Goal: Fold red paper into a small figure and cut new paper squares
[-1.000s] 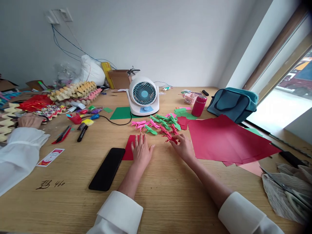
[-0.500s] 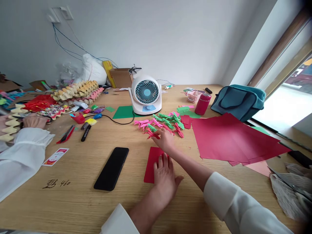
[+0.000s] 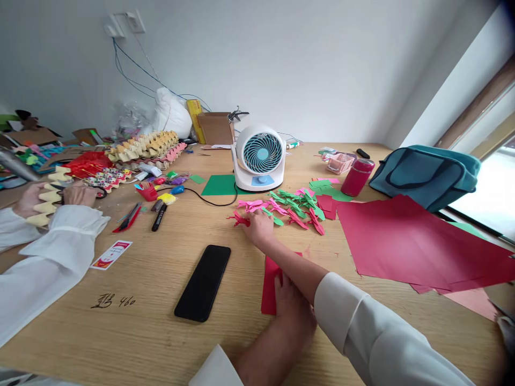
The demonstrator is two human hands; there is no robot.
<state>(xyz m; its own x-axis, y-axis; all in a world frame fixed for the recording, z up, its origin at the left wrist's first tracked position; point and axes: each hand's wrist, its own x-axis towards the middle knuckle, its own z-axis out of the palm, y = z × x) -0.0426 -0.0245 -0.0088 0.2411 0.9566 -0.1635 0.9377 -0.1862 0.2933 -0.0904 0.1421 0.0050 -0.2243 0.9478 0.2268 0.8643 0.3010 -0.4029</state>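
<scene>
My right hand (image 3: 259, 226) reaches across to the left end of a row of small folded paper pieces (image 3: 289, 206) in pink, green and red, with its fingers closed on a red folded piece (image 3: 238, 219). My left hand (image 3: 293, 311) lies flat on a small red paper square (image 3: 269, 284) near the table's front, partly hidden under my right forearm. A black phone (image 3: 203, 282) lies just left of that square.
A white desk fan (image 3: 259, 158) stands behind the folded pieces, a green sheet (image 3: 219, 185) beside it. Large red sheets (image 3: 418, 244), a teal bag (image 3: 426, 174) and a red bottle (image 3: 356, 177) are on the right. Another person's white sleeves (image 3: 52, 252), markers and paper garlands fill the left.
My right hand has carried the red folded piece leftward along the row. My left hand has slid the red square toward me and to the right. The camera has turned left.
</scene>
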